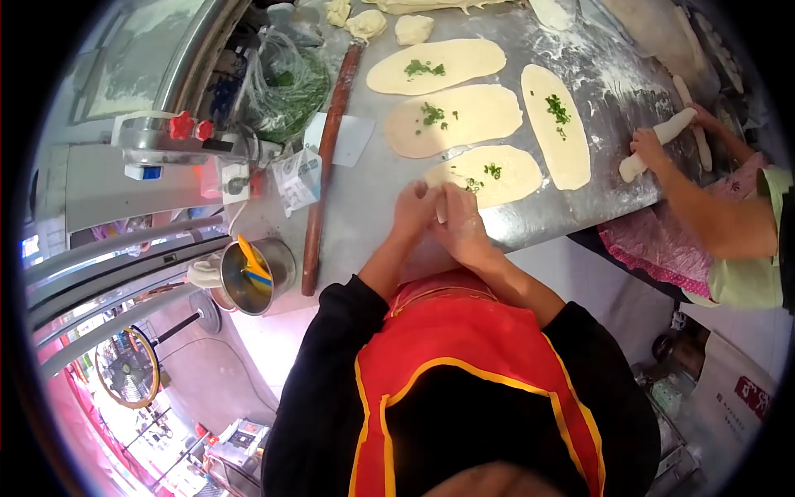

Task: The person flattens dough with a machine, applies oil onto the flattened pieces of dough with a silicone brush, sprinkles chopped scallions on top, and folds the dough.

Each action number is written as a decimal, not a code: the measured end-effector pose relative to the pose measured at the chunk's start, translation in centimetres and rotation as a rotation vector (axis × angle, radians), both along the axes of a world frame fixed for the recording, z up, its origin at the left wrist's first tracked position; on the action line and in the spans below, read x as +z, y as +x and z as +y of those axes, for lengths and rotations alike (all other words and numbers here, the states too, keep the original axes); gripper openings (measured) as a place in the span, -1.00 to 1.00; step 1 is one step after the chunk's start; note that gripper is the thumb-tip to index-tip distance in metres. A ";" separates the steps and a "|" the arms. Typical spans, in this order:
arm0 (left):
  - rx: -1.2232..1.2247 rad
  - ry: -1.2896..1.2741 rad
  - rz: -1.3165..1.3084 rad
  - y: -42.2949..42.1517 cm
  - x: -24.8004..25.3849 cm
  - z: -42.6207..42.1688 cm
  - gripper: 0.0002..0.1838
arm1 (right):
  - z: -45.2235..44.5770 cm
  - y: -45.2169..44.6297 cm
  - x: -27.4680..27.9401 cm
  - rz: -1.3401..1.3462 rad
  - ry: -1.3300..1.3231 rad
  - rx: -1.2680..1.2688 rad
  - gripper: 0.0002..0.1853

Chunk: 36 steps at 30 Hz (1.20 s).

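Observation:
My left hand (416, 209) and my right hand (460, 220) are close together at the near end of a flat oval dough sheet (517, 176) topped with chopped green bits. The fingers of both are closed on that end of the dough, which is lifted a little between them. Just beyond lies a second oval sheet (489, 124) with greens, and behind it a third (472, 62). Another sheet (559, 141) lies lengthwise to the right. To the left, a long wooden rolling pin (327, 166) rests on the metal table (356, 219).
At the right, a co-worker's hands (650, 149) hold a dough roll (675, 128). A steel pot (281, 258) with a yellow-handled tool stands left of the rolling pin. A plastic bag of greens (290, 91) and dough lumps (414, 30) lie farther back.

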<state>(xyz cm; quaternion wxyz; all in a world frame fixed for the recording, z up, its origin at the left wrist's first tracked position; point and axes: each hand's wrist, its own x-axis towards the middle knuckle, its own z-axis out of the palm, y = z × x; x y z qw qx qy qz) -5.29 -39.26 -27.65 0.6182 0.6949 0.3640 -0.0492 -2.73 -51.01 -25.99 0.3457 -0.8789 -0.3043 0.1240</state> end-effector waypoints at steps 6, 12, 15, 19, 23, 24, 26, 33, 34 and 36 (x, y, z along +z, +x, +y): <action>-0.008 -0.116 -0.159 0.8 0.9 -0.8 -0.80 | -0.6 2.3 -2.2 0.039 0.001 -0.101 -0.55; -0.296 0.693 -0.469 0.2 -1.9 -2.4 -0.72 | -3.1 5.2 -2.2 0.359 0.227 -0.356 -0.72; -0.287 0.713 -0.479 0.6 -1.5 -3.7 -0.64 | -3.5 5.9 -1.2 0.324 0.155 -0.345 -0.71; -0.316 0.775 -0.522 1.4 -1.8 -4.0 -0.66 | -4.0 6.0 -1.7 0.201 0.163 -0.344 -0.68; -0.404 0.833 -0.524 2.0 -2.3 -4.1 -0.67 | -4.4 5.8 -0.7 -0.176 -0.001 -0.231 -0.54; -0.440 0.866 -0.526 2.1 -2.4 -4.1 -0.67 | -4.7 5.7 -1.1 -0.224 0.032 -0.136 -0.53; -0.479 0.860 -0.490 2.1 -2.5 -3.9 -0.66 | -5.5 5.4 -2.5 -0.320 0.096 0.055 -0.49; -0.023 0.193 -0.245 1.1 -2.7 -3.4 -0.73 | -6.1 3.6 -3.0 -0.261 -0.096 0.148 -0.36; 0.006 0.062 -0.194 1.2 -2.7 -3.4 -0.74 | -6.1 3.6 -2.9 -0.283 -0.088 0.141 -0.35; 0.065 -0.201 -0.097 2.3 -2.8 -3.3 -0.73 | -6.2 4.0 -2.7 -0.336 -0.077 0.131 -0.34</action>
